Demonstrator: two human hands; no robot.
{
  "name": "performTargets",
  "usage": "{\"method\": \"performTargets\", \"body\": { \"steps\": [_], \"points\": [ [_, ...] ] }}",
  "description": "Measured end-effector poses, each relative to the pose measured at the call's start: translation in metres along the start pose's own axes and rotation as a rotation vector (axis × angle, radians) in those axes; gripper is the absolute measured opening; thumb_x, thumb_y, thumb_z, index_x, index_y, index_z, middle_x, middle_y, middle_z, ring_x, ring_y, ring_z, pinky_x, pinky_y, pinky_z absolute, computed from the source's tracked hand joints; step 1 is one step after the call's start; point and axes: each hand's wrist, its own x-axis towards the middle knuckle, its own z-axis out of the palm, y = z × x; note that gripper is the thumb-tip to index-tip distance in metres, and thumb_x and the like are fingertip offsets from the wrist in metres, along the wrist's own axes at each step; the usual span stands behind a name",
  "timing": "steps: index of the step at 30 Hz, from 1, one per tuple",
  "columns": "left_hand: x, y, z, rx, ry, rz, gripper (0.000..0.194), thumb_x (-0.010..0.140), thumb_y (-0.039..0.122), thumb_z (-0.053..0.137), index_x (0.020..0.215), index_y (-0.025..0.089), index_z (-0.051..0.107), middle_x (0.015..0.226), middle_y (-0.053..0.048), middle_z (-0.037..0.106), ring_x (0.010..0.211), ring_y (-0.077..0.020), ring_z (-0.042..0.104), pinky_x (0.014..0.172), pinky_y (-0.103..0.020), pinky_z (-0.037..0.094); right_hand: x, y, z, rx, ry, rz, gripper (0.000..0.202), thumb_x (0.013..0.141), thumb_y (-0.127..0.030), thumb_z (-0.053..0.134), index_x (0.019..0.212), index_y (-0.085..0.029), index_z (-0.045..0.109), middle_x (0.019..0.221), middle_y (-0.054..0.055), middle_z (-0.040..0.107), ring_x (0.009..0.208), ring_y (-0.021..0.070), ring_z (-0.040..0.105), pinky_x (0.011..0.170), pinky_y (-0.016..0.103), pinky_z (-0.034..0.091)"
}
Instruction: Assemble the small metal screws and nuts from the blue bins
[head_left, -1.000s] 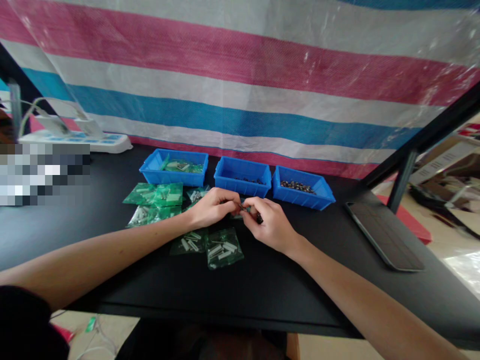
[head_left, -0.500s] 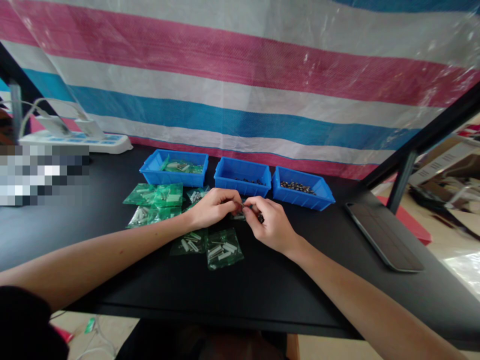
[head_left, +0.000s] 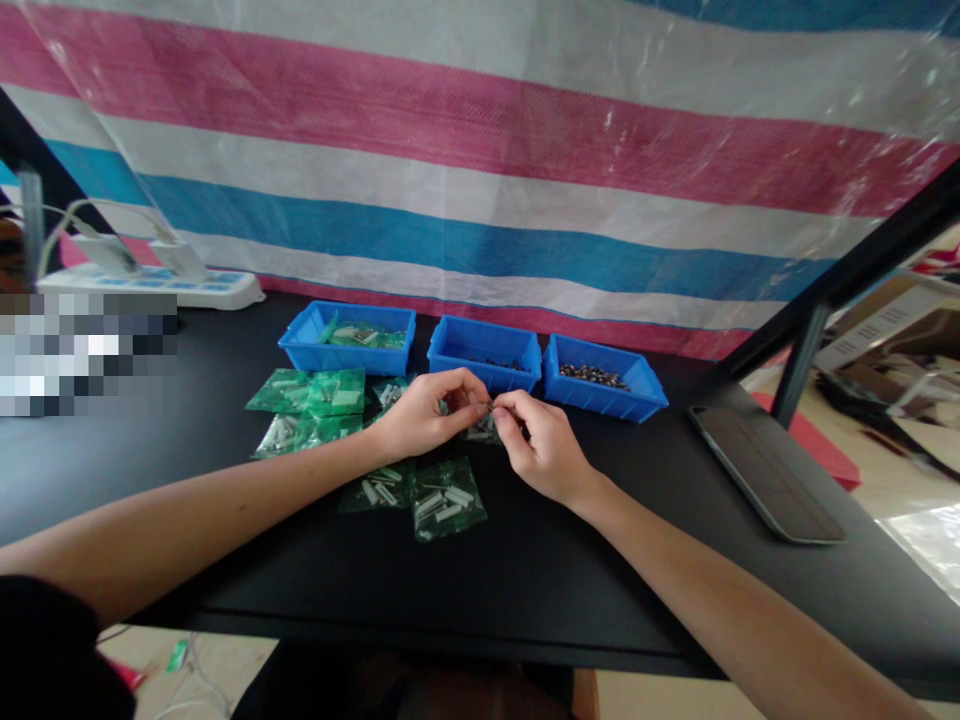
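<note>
Left hand (head_left: pixel 427 415) arches its fingers higher than half a second earlier, tips meeting those of the right hand (head_left: pixel 547 445), both narrowly pinching a small metal part (head_left: pixel 490 406) above the table (head_left: pixel 562 580). That part is not yet released; loose pieces remain in the middle bin (head_left: pixel 480 377) and right bin (head_left: pixel 600 395); filled bags (head_left: pixel 450 497) lie left and near. Bins bound the far side, a phone (head_left: pixel 765 475) the right; room lies toward the near edge.

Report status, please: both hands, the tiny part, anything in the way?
Left hand, right hand: both pinching tiny part. Part's shape unclear. Transparent plastic bag partly visible below fingertips; no blockage seen.
</note>
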Motion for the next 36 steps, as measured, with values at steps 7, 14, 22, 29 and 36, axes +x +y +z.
{"method": "performTargets", "body": {
  "steps": [7,14,22,29,36],
  "points": [
    [0.0015,-0.0026,-0.0002,0.034,0.025,-0.031,0.015,0.078,0.027,0.053,0.077,0.013,0.055,0.063,0.002,0.051,0.056,-0.0083,0.043,0.053,-0.020,0.036,-0.0006,0.0003,0.0019,-0.047,0.066,0.043,0.011,0.082,-0.026,0.048,0.090,-0.019,0.051,0.059,-0.002,0.053,0.053,0.0129,0.052,0.055,0.023,0.041],
    [0.0010,-0.0036,0.0005,-0.059,-0.017,-0.059,0.012,0.077,0.024,0.053,0.079,0.012,0.053,0.065,0.002,0.051,0.057,-0.0081,0.045,0.053,-0.019,0.036,-0.0007,0.0016,0.0037,-0.062,0.067,0.037,0.007,0.083,-0.022,0.046,0.086,-0.018,0.051,0.059,-0.002,0.053,0.052,0.0122,0.050,0.054,0.023,0.040],
    [0.0010,-0.0043,-0.0017,-0.147,-0.064,-0.099,0.011,0.075,0.022,0.054,0.072,0.013,0.049,0.062,0.004,0.048,0.055,-0.0077,0.043,0.051,-0.019,0.033,-0.0015,0.0003,0.0046,-0.063,0.041,0.004,0.004,0.081,-0.022,0.049,0.082,-0.019,0.050,0.055,-0.003,0.049,0.050,0.0117,0.048,0.053,0.022,0.039],
    [0.0020,-0.0019,-0.0018,-0.226,-0.059,-0.133,0.007,0.071,0.018,0.053,0.069,0.013,0.050,0.063,0.003,0.049,0.059,-0.0084,0.045,0.054,-0.020,0.034,-0.0015,0.0002,0.0047,-0.070,0.042,-0.014,0.003,0.081,-0.021,0.050,0.082,-0.018,0.050,0.055,-0.004,0.048,0.049,0.0106,0.046,0.052,0.022,0.038],
    [0.0022,-0.0015,-0.0018,-0.241,-0.062,-0.173,0.004,0.068,0.016,0.052,0.067,0.013,0.050,0.061,0.003,0.052,0.060,-0.0093,0.047,0.057,-0.021,0.036,-0.0017,0.0008,0.0052,-0.083,0.043,-0.014,0.005,0.081,-0.023,0.049,0.082,-0.018,0.051,0.055,-0.003,0.050,0.050,0.0110,0.047,0.052,0.022,0.038]
  ]
}}
